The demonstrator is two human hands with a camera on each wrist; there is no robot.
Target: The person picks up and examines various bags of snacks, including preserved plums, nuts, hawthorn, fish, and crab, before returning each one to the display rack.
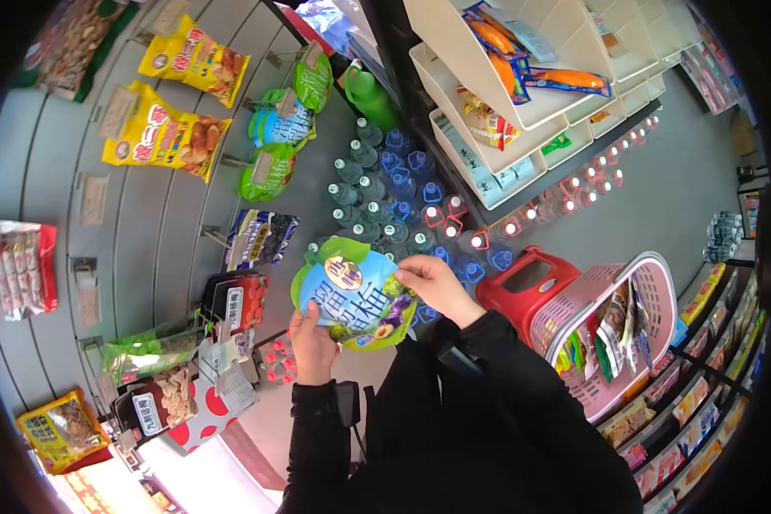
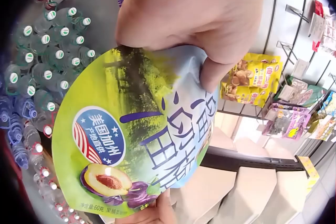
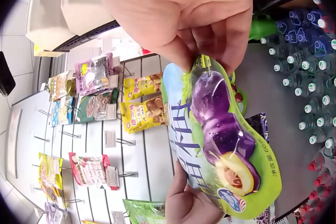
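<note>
A green and blue bag of dried plums (image 1: 347,295), with plums pictured on it, is held up in front of the body between both hands. My left hand (image 1: 314,343) pinches its near left edge, thumb on the printed front. On the opposite edge, my right hand (image 1: 441,289) grips the bag between thumb and fingers. The left wrist view shows the left hand (image 2: 194,14) clasping the bag's edge, the film creased under a fingertip. In the right wrist view the right hand (image 3: 189,19) pinches a corner beside the purple plums.
Snack bags, including yellow packs (image 1: 171,128) and green bags (image 1: 267,171), hang on the slatted wall to the left. Water bottles (image 1: 368,184) crowd the floor ahead. A pink shopping basket (image 1: 548,330) holding several packets is at the right, below white bins (image 1: 488,193).
</note>
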